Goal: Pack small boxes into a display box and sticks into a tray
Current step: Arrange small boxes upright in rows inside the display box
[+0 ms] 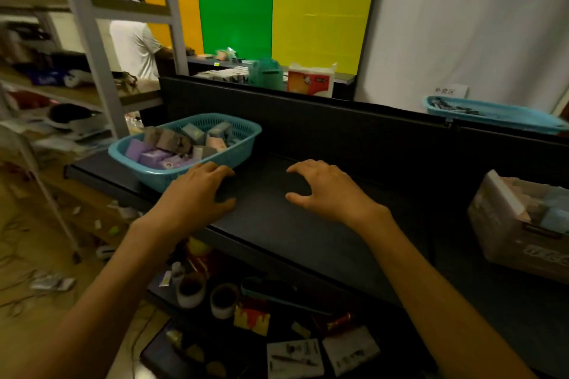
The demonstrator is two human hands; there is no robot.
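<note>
Our left hand (200, 191) and right hand (326, 191) both hover over the bare middle of the dark shelf (308, 234), fingers loosely curled and holding nothing. The small boxes (181, 144) lie jumbled in the basket (240, 148) just beyond our left fingertips. The display box (520, 224), already partly filled, stands well apart at the right edge of the shelf. The sticks (455, 108) seem to be the dark things in the far tray (508, 117) on the ledge, though they are too small to be sure. We judge that the packing has hardly begun and the next step is to fetch boxes. To do it well, we should reach the left hand into the basket, take one box squarely by its long sides, and first draw the display box nearer so each carry is short.
</note>
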